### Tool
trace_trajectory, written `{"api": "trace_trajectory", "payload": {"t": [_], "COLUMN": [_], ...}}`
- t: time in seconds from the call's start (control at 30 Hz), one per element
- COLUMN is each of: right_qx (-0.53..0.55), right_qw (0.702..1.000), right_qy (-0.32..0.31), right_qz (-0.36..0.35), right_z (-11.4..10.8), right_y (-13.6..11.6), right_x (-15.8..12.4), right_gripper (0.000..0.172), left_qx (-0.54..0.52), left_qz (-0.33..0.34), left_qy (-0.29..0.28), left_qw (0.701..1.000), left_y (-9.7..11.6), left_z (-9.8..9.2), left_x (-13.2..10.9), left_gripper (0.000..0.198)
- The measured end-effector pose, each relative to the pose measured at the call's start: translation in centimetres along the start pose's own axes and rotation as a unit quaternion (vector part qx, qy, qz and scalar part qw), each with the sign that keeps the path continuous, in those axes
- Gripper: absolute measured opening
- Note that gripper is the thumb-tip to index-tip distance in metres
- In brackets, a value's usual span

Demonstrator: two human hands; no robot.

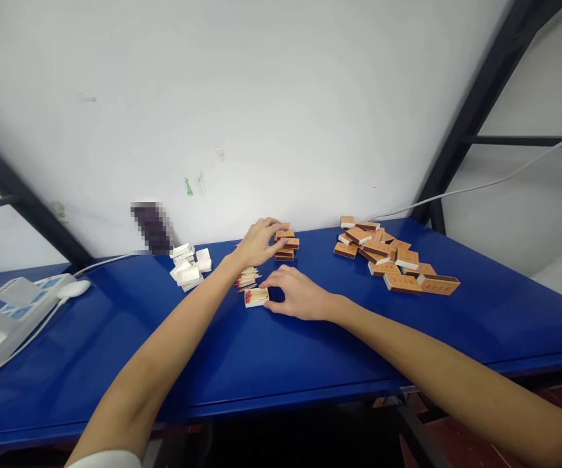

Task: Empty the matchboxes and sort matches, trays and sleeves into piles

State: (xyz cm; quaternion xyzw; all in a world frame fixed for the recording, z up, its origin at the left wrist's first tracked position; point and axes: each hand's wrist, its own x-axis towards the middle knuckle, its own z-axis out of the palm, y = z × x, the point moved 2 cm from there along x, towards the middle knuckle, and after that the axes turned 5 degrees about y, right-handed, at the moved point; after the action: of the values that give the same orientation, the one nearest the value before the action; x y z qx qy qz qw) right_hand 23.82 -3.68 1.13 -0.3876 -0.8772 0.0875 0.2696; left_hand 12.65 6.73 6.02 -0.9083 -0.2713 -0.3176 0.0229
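My left hand (261,242) is at a small stack of orange matchbox sleeves (285,255), its thumb and fingers closed around an upper sleeve (284,234). Nearer to me, a white matchbox tray (256,304) lies on the table, filled with red-tipped matches. The thumb and fingers of my right hand (297,292) pinch its right end. Just behind the tray is a loose pile of matches (247,278), partly covered by my left wrist.
White empty trays (190,268) are heaped at the left. Several orange matchboxes (388,253) lie piled at the right on the blue table (300,364). A power strip (32,312) with a white cable sits far left. A dark blurred object (153,227) leans against the wall.
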Motion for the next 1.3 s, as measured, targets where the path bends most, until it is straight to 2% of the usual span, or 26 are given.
{"api": "trace_trajectory", "payload": {"t": [0.1,0.27,0.37,0.53,0.73,0.9,1.03,1.3], "right_qx": [0.011,0.037,0.039,0.036,0.152,0.084,0.080,0.052], "right_qw": [1.000,0.999,0.999,0.999,0.987,0.993,0.991,0.992], "right_qy": [0.006,0.019,0.026,0.020,0.021,0.058,0.089,0.094], "right_qz": [0.000,-0.011,-0.003,0.018,0.056,0.061,0.061,0.061], "right_z": [0.1,0.3,0.4,0.2,0.2,0.7,0.8,1.0], "right_y": [0.0,-0.1,-0.2,-0.4,-0.4,0.1,0.6,1.7], "right_x": [0.0,0.0,0.0,0.0,0.6,1.3,1.3,0.9], "right_gripper": [0.029,0.026,0.024,0.024,0.020,0.026,0.027,0.020], "left_qx": [-0.037,-0.009,0.013,0.030,0.079,0.078,0.090,0.104], "left_qz": [-0.012,0.031,0.027,0.032,0.001,-0.018,-0.026,-0.010], "left_qy": [0.013,-0.040,-0.083,-0.122,-0.118,-0.117,-0.110,-0.063], "left_qw": [0.999,0.999,0.996,0.992,0.990,0.990,0.989,0.993], "left_y": [1.0,2.5,2.9,3.3,2.3,1.2,0.7,1.3], "left_z": [-2.0,-5.1,-6.1,-6.5,-6.7,-6.4,-6.0,-5.7], "left_x": [-3.2,-10.3,-12.6,-12.7,-12.3,-12.4,-12.5,-12.6], "left_gripper": [0.031,0.030,0.033,0.046,0.022,0.021,0.025,0.039]}}
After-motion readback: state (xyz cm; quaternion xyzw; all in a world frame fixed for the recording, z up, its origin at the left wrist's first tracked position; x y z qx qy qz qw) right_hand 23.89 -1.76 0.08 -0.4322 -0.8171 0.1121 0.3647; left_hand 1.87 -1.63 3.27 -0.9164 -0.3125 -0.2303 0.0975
